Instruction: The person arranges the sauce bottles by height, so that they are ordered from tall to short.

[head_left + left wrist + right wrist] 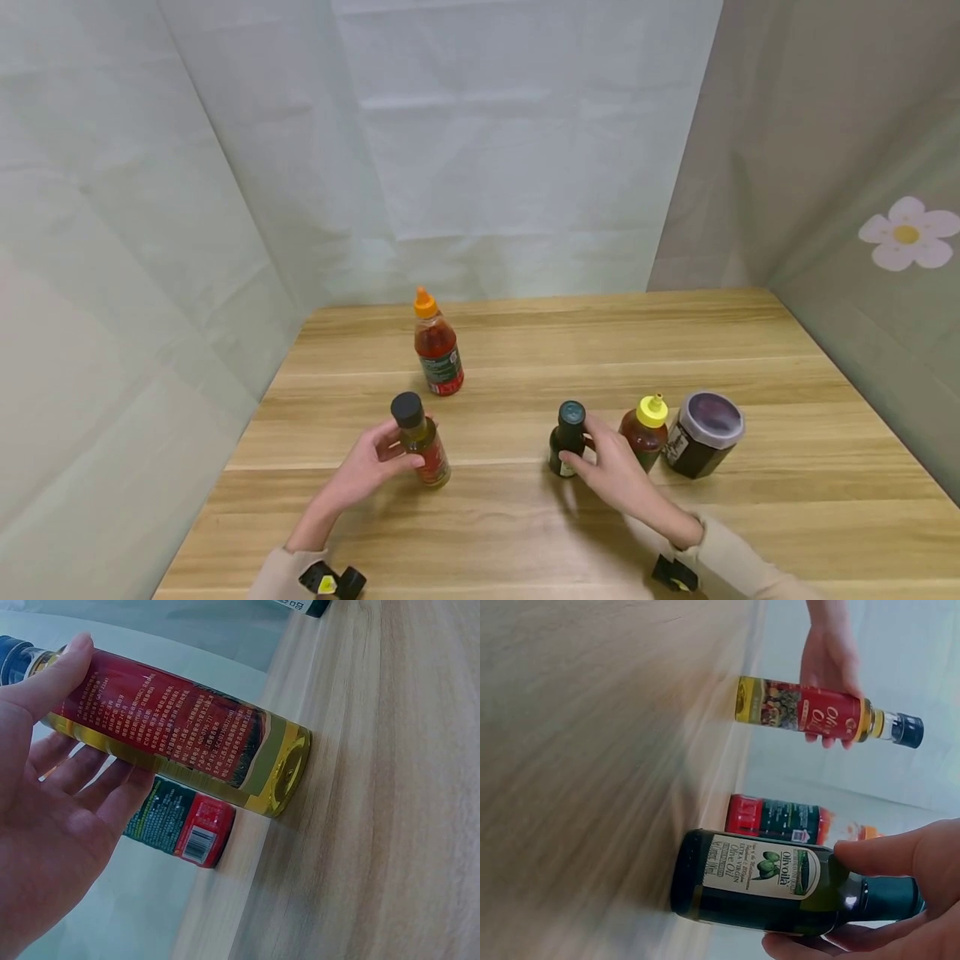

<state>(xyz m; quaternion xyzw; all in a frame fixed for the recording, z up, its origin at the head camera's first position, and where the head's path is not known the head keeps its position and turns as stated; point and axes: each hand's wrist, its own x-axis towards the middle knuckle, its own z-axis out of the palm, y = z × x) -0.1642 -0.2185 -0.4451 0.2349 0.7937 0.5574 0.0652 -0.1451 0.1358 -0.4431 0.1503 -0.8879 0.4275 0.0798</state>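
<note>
My left hand [366,468] grips a clear bottle of yellow olive oil [432,458], thumb on one side and fingers on the other. The bottle has a red label and a black cap, and stands nearly upright at the table's left. With thumb and fingers, my right hand [621,477] holds a dark green olive oil bottle [757,881] near its shoulder and neck. Its pale label shows green olives in the right wrist view. Both bases are at or close to the tabletop; whether they touch it I cannot tell.
Behind the left bottle stands a red sauce bottle [440,354] with an orange tip. Right of my right hand are a yellow-capped sauce bottle [643,435], partly hidden by that hand, and a dark jar [699,446]. Pale cloth walls [525,150] surround the wooden table [510,533].
</note>
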